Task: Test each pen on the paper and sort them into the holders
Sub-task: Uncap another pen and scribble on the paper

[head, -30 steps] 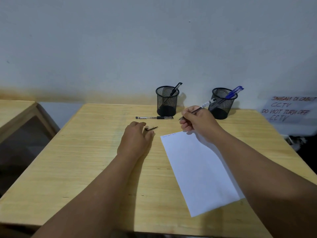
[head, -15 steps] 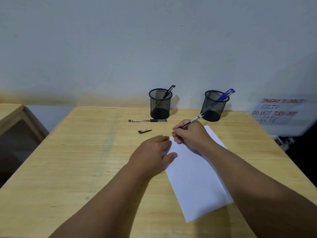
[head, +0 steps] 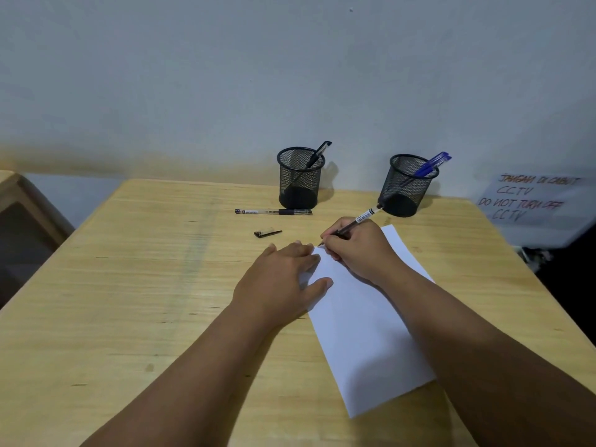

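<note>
With your left hand (head: 283, 279) pressing flat on the paper (head: 364, 324), keep your right hand (head: 358, 250) fingers pinching the uncapped pen (head: 354, 221) and draw one short line near the top corner

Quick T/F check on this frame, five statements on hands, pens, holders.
1. The right hand holds a pen with its tip at the paper. True.
2. The left hand grips a pen cap. False: it lies flat, fingers on the paper's edge; the cap lies apart on the table.
3. The right holder contains blue pens. True.
4. The left holder is empty. False: one black pen stands in it.
5. A capped pen lies on the paper. False: it lies on the table before the left holder.
</note>
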